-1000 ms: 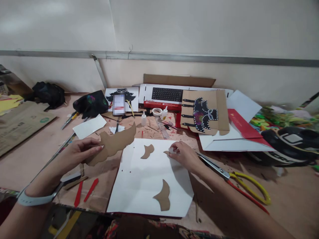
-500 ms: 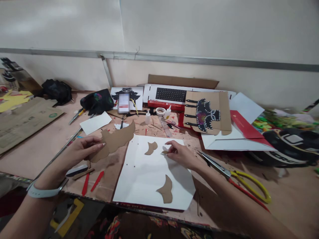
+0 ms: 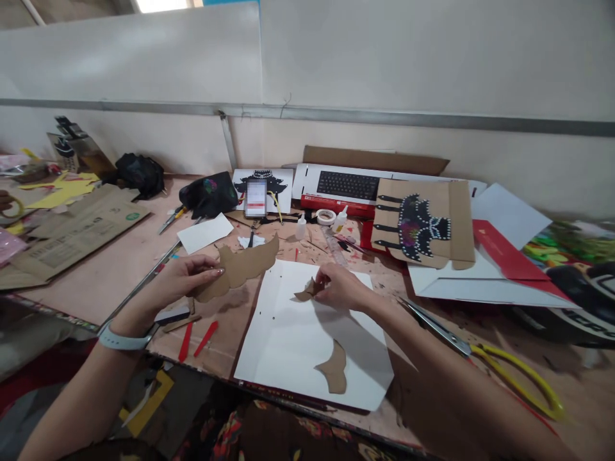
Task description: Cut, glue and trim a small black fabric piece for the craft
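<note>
My left hand (image 3: 185, 282) is closed on a brown cardboard cutout (image 3: 243, 266) with a wavy edge, raised above the table left of a white sheet (image 3: 288, 339). Over the upper part of that sheet, my right hand (image 3: 340, 288) pinches a small curved cardboard piece (image 3: 304, 295) between thumb and fingers. Its fingers partly cover the piece, so I cannot tell whether a second scrap is with it. Lower on the sheet lies another curved cardboard cutout (image 3: 335, 368).
Scissors (image 3: 456, 342) with yellow and red handles lie at right. Behind stand a phone (image 3: 256, 197), glue bottles (image 3: 340, 219), a tape roll (image 3: 326, 217) and a keyboard box (image 3: 312, 189). A beaded black piece (image 3: 418, 227) rests on cardboard. Red strips (image 3: 205, 338) lie near the front edge.
My right hand has moved left across the sheet onto the upper small cardboard piece. My left hand still holds the larger cutout. The view has turned slightly left.
</note>
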Demonstrator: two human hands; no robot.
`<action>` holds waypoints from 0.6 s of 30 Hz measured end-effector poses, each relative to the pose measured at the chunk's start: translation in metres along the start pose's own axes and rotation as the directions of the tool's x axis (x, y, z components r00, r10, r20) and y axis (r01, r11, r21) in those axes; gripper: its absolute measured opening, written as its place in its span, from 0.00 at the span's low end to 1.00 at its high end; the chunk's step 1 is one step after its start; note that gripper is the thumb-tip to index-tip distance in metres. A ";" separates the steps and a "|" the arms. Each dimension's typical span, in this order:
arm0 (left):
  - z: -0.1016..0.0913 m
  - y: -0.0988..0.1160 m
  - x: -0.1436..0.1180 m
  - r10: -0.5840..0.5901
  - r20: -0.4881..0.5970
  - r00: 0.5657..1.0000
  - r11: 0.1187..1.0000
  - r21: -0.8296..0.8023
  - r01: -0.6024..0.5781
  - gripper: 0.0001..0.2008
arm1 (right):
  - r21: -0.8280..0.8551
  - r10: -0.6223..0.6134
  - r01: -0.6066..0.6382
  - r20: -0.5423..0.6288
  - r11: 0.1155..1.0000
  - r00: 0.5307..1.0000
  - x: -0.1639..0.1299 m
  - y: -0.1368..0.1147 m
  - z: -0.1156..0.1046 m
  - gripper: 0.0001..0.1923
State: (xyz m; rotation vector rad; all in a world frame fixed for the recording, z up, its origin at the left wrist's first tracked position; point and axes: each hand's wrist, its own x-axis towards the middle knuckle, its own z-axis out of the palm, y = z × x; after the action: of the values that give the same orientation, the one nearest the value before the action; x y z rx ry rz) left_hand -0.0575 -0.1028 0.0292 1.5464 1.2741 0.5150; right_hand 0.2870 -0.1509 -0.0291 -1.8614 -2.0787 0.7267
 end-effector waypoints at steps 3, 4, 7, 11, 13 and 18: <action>0.004 -0.001 0.005 0.038 0.057 0.998 0.999 0.011 -0.039 0.24 | 0.027 0.000 0.000 0.000 1.000 1.000 -0.004 0.004 0.005 0.07; 0.005 -0.001 0.007 0.058 0.081 0.995 0.998 0.014 -0.059 0.24 | 0.044 0.004 -0.005 0.015 0.999 1.000 -0.005 0.005 0.005 0.06; 0.009 -0.004 0.016 0.131 0.138 0.982 0.991 0.019 -0.135 0.22 | 0.112 0.015 -0.026 0.097 0.993 0.995 -0.009 0.009 0.001 0.06; 0.012 -0.006 0.024 0.205 0.172 0.964 0.975 0.046 -0.216 0.19 | 0.212 -0.027 -0.027 0.246 0.977 0.969 -0.031 0.009 -0.019 0.07; 0.012 -0.007 0.027 0.206 0.193 0.959 0.974 0.051 -0.220 0.18 | 0.283 -0.092 -0.015 0.361 0.959 0.928 -0.048 0.004 -0.027 0.07; 0.014 -0.006 0.030 0.200 0.181 0.963 0.972 0.091 -0.219 0.18 | 0.232 -0.155 0.027 0.554 0.972 0.818 -0.080 -0.009 -0.024 0.22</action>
State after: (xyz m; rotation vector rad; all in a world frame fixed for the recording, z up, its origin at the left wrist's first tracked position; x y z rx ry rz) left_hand -0.0380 -0.0827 0.0106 1.7904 1.0277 0.4404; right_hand 0.3029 -0.2252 0.0065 -1.5302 -2.2756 1.5741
